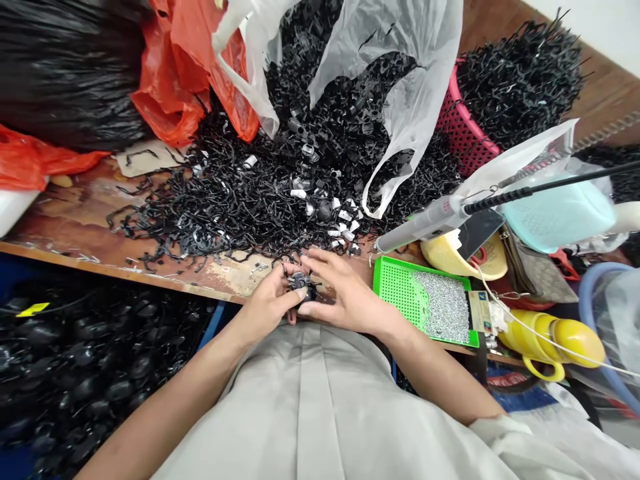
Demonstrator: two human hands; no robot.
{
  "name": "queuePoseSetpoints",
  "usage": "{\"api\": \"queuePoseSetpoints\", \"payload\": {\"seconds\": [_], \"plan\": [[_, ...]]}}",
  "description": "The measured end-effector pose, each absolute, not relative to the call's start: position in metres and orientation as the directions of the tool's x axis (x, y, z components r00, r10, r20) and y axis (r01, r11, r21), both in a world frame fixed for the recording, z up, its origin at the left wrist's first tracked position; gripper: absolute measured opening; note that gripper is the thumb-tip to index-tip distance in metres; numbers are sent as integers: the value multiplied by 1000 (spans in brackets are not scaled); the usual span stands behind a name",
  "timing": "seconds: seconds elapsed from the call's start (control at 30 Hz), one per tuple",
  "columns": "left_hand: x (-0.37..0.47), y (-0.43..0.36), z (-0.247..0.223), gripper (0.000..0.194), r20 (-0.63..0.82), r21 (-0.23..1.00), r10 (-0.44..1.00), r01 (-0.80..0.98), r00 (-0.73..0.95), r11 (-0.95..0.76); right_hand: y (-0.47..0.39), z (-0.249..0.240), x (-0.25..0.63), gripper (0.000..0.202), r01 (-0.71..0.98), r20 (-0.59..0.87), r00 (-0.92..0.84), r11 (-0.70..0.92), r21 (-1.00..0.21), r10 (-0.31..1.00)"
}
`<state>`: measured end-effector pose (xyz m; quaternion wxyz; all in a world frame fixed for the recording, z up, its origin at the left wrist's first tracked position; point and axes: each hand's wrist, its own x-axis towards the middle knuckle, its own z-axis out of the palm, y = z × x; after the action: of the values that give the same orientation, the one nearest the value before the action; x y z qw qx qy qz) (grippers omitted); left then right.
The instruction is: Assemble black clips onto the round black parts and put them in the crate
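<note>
Just past the table's front edge, my left hand (273, 297) grips a small black plastic part (301, 285) between thumb and fingers. My right hand (340, 290) is beside the part on its right, its fingers spread and curved around it; the fingertips are near or touching the part. Behind both hands lies a heap of thin black plastic pieces (240, 193), with small white pieces (345, 227) among them at its front right.
An electric screwdriver (425, 223) hangs at the right, above a green tray (377, 283) of small metal screws. Further right are a yellow bowl (435, 257) and a yellow bottle (577, 340). A pink basket (463, 133) stands behind. Black parts (115, 360) fill a bin below left.
</note>
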<state>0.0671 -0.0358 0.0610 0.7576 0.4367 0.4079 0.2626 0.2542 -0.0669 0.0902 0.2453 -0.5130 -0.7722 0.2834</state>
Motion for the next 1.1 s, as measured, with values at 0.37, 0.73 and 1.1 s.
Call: {"api": "queuePoseSetpoints", "payload": {"seconds": [0.37,0.73,1.1], "plan": [[64,-31,67,26,-469,734,708,-213,529,645,-81,73,244,42,591,379,-136,382,-710,915],[66,-38,61,38,-428,833,748,-100,508,544,-80,64,246,32,458,225,54,177,-871,973],[60,-49,48,60,53,985,868,119,494,-128,-91,90,252,15,371,282,-129,310,-876,951]]}}
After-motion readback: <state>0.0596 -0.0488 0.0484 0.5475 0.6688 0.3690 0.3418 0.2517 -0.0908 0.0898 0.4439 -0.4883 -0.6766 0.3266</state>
